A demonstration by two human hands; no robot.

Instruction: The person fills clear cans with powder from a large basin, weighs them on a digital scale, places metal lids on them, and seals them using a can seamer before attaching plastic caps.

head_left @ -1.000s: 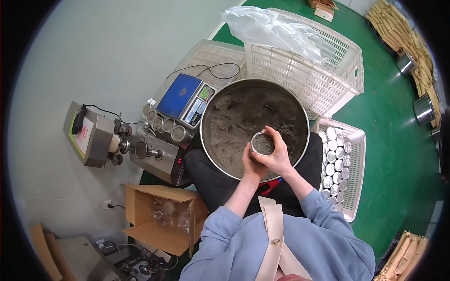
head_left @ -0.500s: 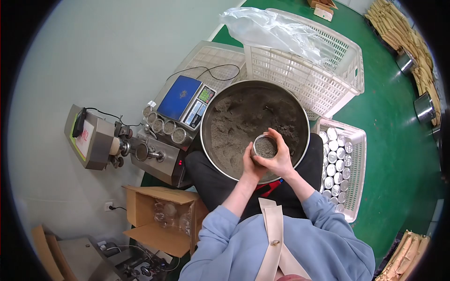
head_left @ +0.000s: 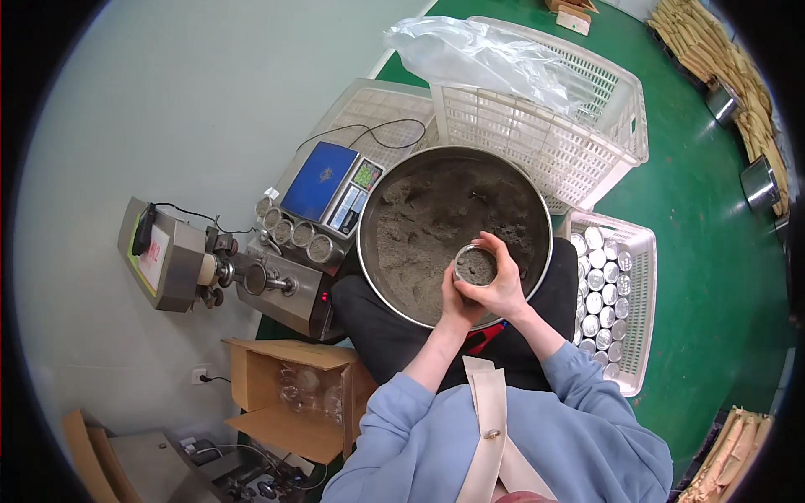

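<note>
A round clear jar full of grey-brown granular material is held between both hands, over the near right part of a large steel basin. My left hand wraps the jar's left and lower side. Around its right side curl the fingers of my right hand, thumb across the near edge. The basin holds loose grey-brown material with a darker patch at the back right. Several filled jars stand in a row left of the basin, beside a blue-topped scale.
Right of the basin, a white crate holds several silver-lidded cans. A larger white crate with clear plastic stands behind. To the left are a steel machine and an open cardboard box with clear jars.
The held jar has shifted slightly right and toward me with both hands. The material's surface in it now looks uneven, with a small lump. The camera view has turned slightly.
</note>
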